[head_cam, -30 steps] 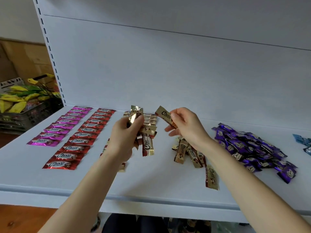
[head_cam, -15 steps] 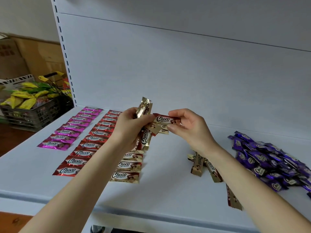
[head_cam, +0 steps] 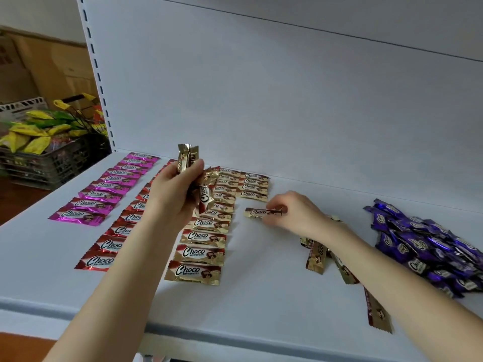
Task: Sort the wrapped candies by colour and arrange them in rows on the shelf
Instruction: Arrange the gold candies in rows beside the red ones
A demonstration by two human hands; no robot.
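On the white shelf (head_cam: pixel 261 296) lie rows of wrapped candies: a pink row (head_cam: pixel 104 189), a red row (head_cam: pixel 109 244) and a gold row (head_cam: pixel 201 239), with a short second gold row (head_cam: pixel 252 185) at the back. My left hand (head_cam: pixel 175 194) is raised above the gold row and grips a bunch of gold candies (head_cam: pixel 188 159). My right hand (head_cam: pixel 292 212) pinches one gold candy (head_cam: pixel 257 212) low over the shelf, just in front of the short gold row. Loose gold candies (head_cam: pixel 317 257) lie under my right forearm.
A heap of purple candies (head_cam: pixel 423 246) lies at the right. A dark crate of yellow and green packets (head_cam: pixel 39 142) stands left of the shelf's upright, with cardboard boxes (head_cam: pixel 47 64) behind it. The shelf's back wall rises right behind the rows.
My right hand drew one gold candy from the bunch in my left hand and carried it down and right to the shelf by the short gold row. The view shifted left.
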